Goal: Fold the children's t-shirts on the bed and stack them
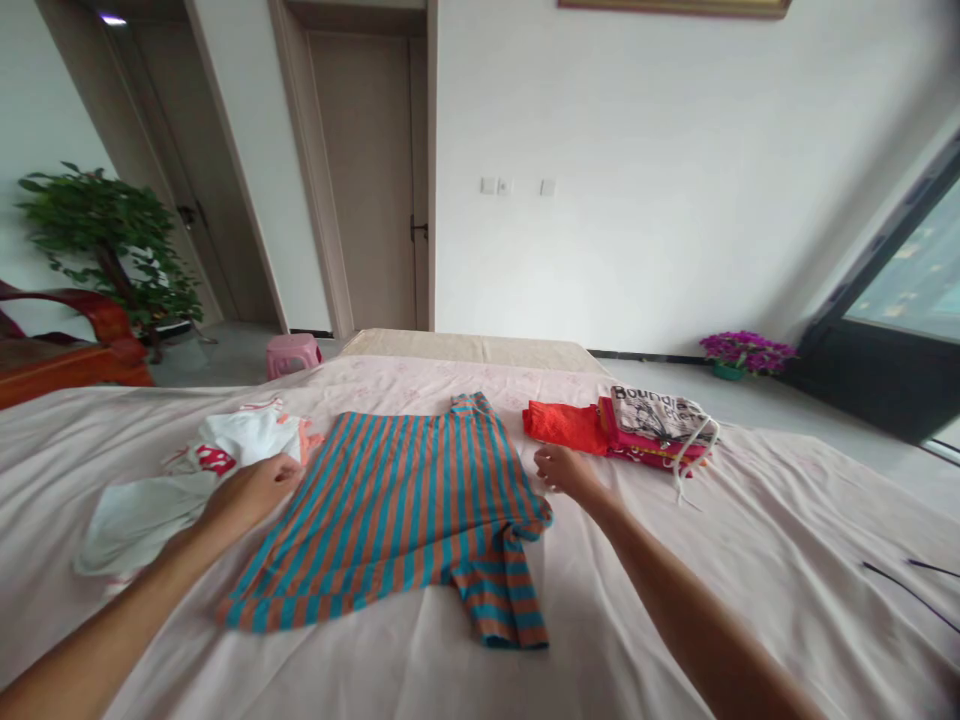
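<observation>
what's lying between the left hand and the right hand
A teal-and-orange striped fabric shirt lies on the pale pink sheet between the left hand and right hand, in the head view.

Matt, softly creased cloth in shirt [390,500] and bedsheet [615,650]; glossy wood armrest [109,322]; smooth plastic stool [294,353].
</observation>
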Tool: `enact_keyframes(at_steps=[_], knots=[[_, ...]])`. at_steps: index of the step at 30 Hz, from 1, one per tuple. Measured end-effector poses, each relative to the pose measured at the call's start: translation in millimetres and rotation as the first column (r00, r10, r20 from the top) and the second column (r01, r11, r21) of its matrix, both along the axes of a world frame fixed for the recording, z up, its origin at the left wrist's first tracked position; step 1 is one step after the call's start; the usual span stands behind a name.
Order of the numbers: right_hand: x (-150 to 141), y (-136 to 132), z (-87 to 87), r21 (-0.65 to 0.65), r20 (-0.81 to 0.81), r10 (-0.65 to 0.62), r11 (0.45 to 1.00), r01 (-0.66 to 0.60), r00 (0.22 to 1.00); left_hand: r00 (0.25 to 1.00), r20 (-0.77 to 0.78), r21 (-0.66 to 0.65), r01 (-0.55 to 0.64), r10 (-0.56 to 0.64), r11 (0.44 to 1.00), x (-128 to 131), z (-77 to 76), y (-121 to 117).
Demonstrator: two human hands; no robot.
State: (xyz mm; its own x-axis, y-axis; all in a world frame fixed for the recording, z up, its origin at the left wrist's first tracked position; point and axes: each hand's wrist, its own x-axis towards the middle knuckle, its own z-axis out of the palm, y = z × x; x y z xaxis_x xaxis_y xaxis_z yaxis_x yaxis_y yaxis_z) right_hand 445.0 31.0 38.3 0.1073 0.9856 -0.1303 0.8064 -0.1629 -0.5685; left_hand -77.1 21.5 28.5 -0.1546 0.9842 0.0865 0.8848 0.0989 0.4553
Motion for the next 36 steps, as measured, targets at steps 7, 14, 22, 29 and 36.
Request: enact_keyframes(at_steps=[7,14,22,29,36], knots=[[-81,40,-6.9,0.232,0.400,0.027,0.964,-0.130,0.916,0.942,-0.107,0.065,0.327,-0.319,0.943,103,-15.6,74],[-105,64,-47.4,0.235,0.526,0.335,0.826,-0.512,0.782,0.904,-0.328,0.031,0.301,-0.275,0.953,127,-59.3,99],[-75,107,-43.1,0.146,0.395,0.257,0.930,-0.337,0.882,0.945,-0.310,0.105,-0.073,0.102,0.992,77,-58.1,129],[-79,162,-21.4,0.129,0.199,-0.170,0.981,0.146,0.965,0.942,-0.207,0.090,-0.252,0.266,0.964,59,-47.4,152],[-85,205,-35.0,0.132,0.069,-0.203,0.972,0.193,0.977,0.964,0.025,0.043,-0.264,0.263,0.964,50,-44.3,163]])
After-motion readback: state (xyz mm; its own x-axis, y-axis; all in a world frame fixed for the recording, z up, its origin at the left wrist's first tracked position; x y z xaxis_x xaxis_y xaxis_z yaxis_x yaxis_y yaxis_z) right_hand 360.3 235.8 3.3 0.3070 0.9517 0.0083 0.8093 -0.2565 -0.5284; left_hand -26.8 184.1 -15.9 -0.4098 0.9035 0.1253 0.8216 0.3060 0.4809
